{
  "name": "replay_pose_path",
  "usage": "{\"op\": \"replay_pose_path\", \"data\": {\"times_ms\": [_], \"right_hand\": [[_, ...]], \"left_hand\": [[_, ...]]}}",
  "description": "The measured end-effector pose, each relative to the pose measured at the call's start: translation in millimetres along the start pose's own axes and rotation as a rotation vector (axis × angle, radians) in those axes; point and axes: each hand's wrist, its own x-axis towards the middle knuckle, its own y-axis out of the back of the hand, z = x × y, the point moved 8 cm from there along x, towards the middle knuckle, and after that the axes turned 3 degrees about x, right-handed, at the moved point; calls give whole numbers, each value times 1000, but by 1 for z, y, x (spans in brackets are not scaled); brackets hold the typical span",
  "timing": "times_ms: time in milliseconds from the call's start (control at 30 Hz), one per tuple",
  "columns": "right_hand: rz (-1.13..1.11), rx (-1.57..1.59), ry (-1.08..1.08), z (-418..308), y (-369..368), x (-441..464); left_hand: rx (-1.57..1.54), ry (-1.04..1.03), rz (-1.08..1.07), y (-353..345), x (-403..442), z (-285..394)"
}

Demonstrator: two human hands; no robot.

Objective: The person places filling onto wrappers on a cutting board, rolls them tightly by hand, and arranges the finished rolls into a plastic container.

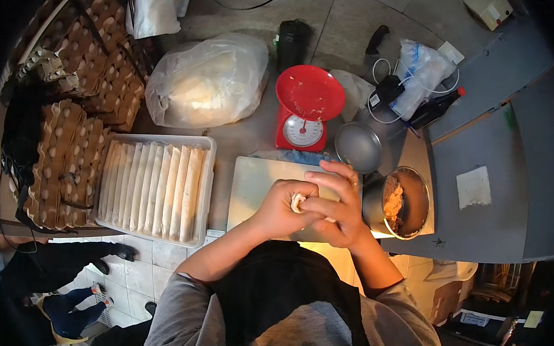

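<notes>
My left hand (282, 209) is closed around a small piece of pale dough (298, 203), which shows at the top of the curled fist. Against it from the right presses my right hand (339, 208), its thumb and a finger closed at the dough while its upper fingers stick out. Most of the dough is hidden by my fingers. Both hands are above a pale cutting board (251, 183). Just to the right stands a metal pot (420, 210) with an orange, lumpy filling (392, 200) inside.
Left of the board is a plastic tub (209, 169) of long pale wrapped rolls (155, 191). Behind are a red kitchen scale (302, 131), a metal bowl (358, 147) and a filled plastic bag (209, 83). Egg cartons (68, 160) are stacked far left. People's legs (62, 264) show lower left.
</notes>
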Motion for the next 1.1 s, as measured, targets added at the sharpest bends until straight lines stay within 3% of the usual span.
{"op": "replay_pose_path", "data": {"times_ms": [100, 233, 333, 467, 567, 667, 767, 867, 1100], "right_hand": [[12, -85, 94, -7, 8, 4], [165, 645, -207, 27, 9, -2], [80, 757, -136, 21, 5, 1], [-36, 278, 31, -5, 16, 13], [-110, -20, 146, -18, 15, 18], [-133, -81, 175, -20, 16, 18], [172, 480, -159, 9, 24, 4], [-10, 385, -101, -2, 14, 9], [-53, 134, -6, -16, 22, 7]], "left_hand": [[-44, 37, -59, -6, 1, 0], [-177, 179, -254, -20, 0, 14], [-212, 173, -363, -26, -3, 16], [-246, 159, -381, -30, -4, 11], [-226, -47, -292, -27, -1, 6], [-108, -12, -259, -22, 0, 4], [-112, 157, -267, -20, -1, 18], [-62, 49, -220, -15, -1, 23], [2, -45, -191, -13, -4, 22]]}}
